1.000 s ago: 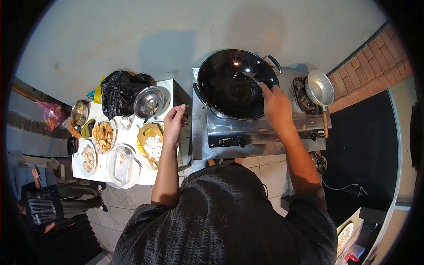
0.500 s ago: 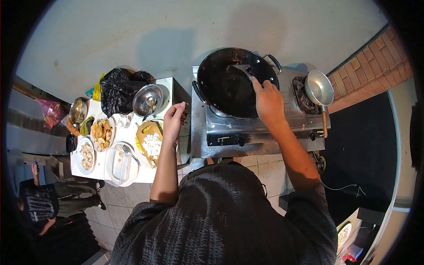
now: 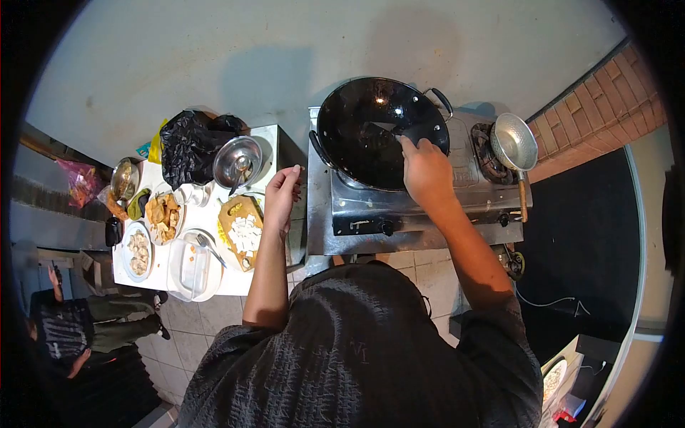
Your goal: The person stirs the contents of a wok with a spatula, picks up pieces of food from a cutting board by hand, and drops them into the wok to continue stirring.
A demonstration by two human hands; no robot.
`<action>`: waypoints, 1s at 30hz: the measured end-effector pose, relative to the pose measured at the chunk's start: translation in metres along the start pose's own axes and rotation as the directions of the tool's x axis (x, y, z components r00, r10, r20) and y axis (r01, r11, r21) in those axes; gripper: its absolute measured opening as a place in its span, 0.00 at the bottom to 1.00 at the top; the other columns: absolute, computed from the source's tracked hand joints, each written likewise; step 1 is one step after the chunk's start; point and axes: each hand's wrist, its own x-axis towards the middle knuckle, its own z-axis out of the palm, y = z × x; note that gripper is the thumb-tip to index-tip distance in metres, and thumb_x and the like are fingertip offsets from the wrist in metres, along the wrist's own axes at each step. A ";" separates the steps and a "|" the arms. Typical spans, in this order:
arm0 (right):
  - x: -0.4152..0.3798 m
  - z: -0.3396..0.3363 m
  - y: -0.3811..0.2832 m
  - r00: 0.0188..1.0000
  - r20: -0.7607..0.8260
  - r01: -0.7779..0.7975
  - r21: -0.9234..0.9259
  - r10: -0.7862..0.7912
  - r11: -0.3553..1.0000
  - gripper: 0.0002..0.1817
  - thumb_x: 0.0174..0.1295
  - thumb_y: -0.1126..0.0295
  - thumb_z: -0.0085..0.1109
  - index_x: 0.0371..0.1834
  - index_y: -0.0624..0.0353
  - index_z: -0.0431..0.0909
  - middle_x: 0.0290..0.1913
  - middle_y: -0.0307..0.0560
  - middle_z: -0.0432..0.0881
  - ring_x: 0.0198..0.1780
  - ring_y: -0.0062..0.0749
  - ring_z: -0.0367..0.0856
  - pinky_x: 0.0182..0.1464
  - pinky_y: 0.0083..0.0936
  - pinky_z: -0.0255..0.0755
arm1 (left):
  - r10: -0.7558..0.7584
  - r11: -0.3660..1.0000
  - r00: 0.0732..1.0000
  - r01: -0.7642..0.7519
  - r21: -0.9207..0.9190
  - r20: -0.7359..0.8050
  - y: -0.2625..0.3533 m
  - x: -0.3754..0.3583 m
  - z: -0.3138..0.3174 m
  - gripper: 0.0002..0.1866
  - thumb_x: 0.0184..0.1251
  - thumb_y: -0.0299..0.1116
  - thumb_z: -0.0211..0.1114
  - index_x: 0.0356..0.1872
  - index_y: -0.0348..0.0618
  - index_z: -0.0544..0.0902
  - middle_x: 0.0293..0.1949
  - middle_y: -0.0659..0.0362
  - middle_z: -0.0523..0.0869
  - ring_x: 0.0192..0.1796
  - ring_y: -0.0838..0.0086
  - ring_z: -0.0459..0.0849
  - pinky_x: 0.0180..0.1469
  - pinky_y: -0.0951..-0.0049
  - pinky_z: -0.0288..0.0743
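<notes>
My right hand (image 3: 428,171) is closed around the handle of a dark spatula (image 3: 377,135), whose blade is down inside a large black wok (image 3: 349,107). The wok has two loop handles and sits on the left side of a metal gas stove (image 3: 417,211). Oil or moisture shines on its dark inner surface. My left hand (image 3: 283,191) is raised left of the stove, its fingers curled together and nothing visible in them. Below and to its left, a wooden cutting board (image 3: 232,208) bears white cubed pieces.
A dented metal saucepan (image 3: 515,141) rests on the right burner. The white table (image 3: 153,274) carries a steel bowl (image 3: 238,162), a black plastic bag (image 3: 193,153), a plate of fried pieces (image 3: 163,217) and a clear container (image 3: 189,267). Another person (image 3: 71,324) is at far left.
My right hand has moved slightly down and left, and the spatula blade has shifted lower in the wok. My left hand stays almost where it was.
</notes>
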 end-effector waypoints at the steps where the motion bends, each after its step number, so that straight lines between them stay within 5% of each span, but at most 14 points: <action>1: -0.001 -0.001 -0.001 1.000 -0.007 -0.004 0.017 0.005 1.000 0.16 0.54 0.74 0.54 0.47 0.56 0.78 0.28 0.52 0.74 0.32 0.46 0.77 0.33 0.36 0.73 | 0.007 1.000 1.000 -0.007 0.006 0.002 0.000 0.000 0.001 0.13 0.63 0.42 0.61 0.39 0.43 0.82 0.25 0.71 0.73 0.26 0.87 0.68 0.27 0.86 0.58; 7: -0.008 -0.009 -0.007 1.000 0.007 0.027 -0.003 -0.027 1.000 0.18 0.49 0.76 0.54 0.47 0.61 0.77 0.28 0.51 0.75 0.30 0.41 0.78 0.31 0.30 0.74 | 0.006 1.000 1.000 -0.006 0.011 0.018 -0.002 0.002 0.002 0.13 0.64 0.42 0.61 0.40 0.43 0.82 0.27 0.69 0.74 0.26 0.86 0.68 0.29 0.85 0.59; 30: -0.001 -0.003 0.012 0.998 -0.016 -0.065 -0.029 0.065 0.997 0.18 0.53 0.76 0.49 0.49 0.58 0.76 0.31 0.51 0.74 0.33 0.42 0.77 0.35 0.34 0.73 | 0.022 0.999 0.999 -0.024 0.040 0.038 0.006 0.007 0.004 0.14 0.64 0.43 0.61 0.40 0.42 0.81 0.28 0.68 0.75 0.28 0.85 0.70 0.30 0.84 0.62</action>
